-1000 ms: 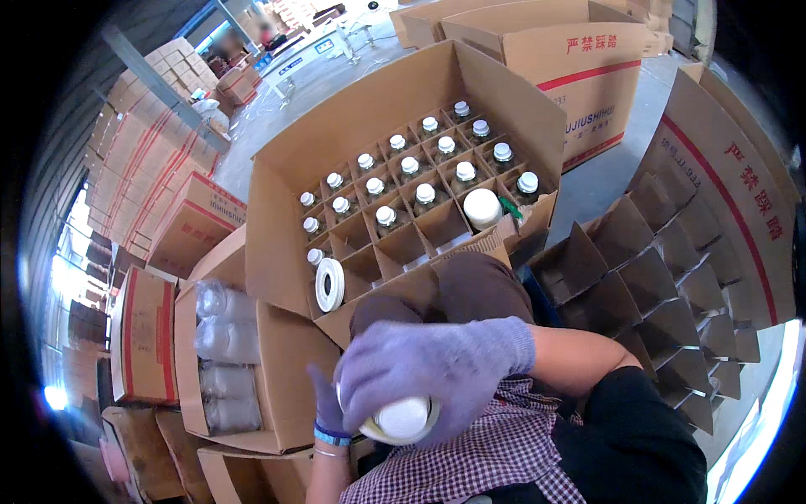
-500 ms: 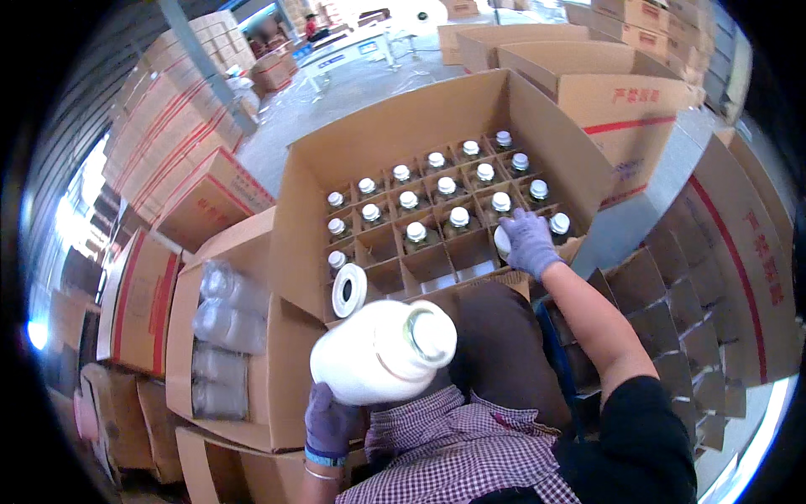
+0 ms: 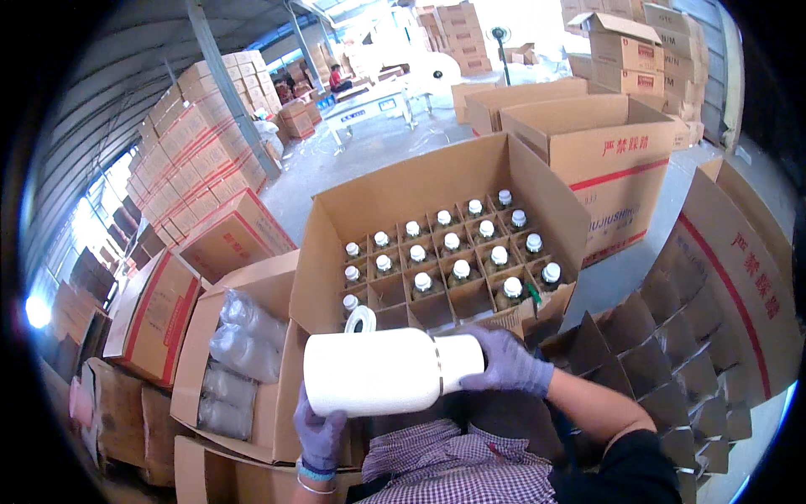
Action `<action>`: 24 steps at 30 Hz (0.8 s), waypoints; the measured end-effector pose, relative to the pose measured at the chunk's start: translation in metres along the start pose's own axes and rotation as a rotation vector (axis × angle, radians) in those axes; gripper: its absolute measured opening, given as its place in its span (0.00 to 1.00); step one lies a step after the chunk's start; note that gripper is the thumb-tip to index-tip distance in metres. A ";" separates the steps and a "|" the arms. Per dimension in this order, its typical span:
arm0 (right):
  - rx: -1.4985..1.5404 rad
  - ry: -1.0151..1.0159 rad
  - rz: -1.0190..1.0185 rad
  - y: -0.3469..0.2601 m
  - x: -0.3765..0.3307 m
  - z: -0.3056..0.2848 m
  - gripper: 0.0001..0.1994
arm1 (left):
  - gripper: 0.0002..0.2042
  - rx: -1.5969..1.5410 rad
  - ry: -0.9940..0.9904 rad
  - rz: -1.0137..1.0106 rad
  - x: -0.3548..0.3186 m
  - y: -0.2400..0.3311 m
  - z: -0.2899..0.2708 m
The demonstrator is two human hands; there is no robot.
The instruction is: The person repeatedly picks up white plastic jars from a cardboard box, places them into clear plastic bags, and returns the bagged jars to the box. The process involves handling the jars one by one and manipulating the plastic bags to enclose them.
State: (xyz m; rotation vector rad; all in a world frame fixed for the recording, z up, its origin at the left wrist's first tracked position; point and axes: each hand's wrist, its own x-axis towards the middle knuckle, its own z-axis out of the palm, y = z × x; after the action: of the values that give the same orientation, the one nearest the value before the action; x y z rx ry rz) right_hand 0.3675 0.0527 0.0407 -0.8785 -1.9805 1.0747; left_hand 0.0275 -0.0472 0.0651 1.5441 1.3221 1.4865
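A large white flask-shaped bottle point(image 3: 369, 370) lies on its side in front of me, above my lap. My left hand point(image 3: 317, 433) grips its base end from below, thumb showing on the near side. Around the narrower white neck end point(image 3: 457, 361) my right hand point(image 3: 510, 363) is closed. Beyond it stands an open carton point(image 3: 336, 214) with cardboard dividers, holding several clear bottles with white caps point(image 3: 461, 270), some compartments being bare. A white ring-shaped piece point(image 3: 362, 319) shows behind the flask, its lower part hidden.
Left of me an open carton point(image 3: 284, 403) holds clear plastic-wrapped bottles point(image 3: 243, 349). A carton with bare dividers point(image 3: 655, 370) stands at my right. More open cartons point(image 3: 588, 139) stand beyond. Stacked boxes point(image 3: 201, 151) and a distant person point(image 3: 338, 78) are farther back.
My right hand has left the bottle in the carton's near right corner and come to the flask's neck. The flask has turned to lie level across my front. The view has tilted up.
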 end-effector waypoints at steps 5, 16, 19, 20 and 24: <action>0.310 -0.064 0.159 0.025 -0.023 0.040 0.47 | 0.19 0.396 -0.316 0.391 0.032 0.047 -0.012; -0.111 0.010 -0.108 0.010 -0.020 0.049 0.28 | 0.20 0.411 -0.366 0.256 0.123 -0.107 0.076; -0.069 0.065 -0.093 0.014 -0.020 0.046 0.28 | 0.31 0.976 0.083 0.182 0.149 -0.187 0.073; -0.038 0.065 -0.109 0.015 -0.018 0.046 0.28 | 0.34 1.074 0.103 0.118 0.149 -0.221 0.060; -0.016 0.100 -0.087 0.017 -0.006 0.030 0.32 | 0.28 0.667 -0.058 -0.102 0.156 -0.213 0.046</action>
State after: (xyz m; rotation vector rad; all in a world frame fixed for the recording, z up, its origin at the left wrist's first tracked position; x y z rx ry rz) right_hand 0.3501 0.0430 0.0117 -0.8301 -1.9288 0.9489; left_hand 0.0005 0.1733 -0.0851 1.8536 1.9507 0.9667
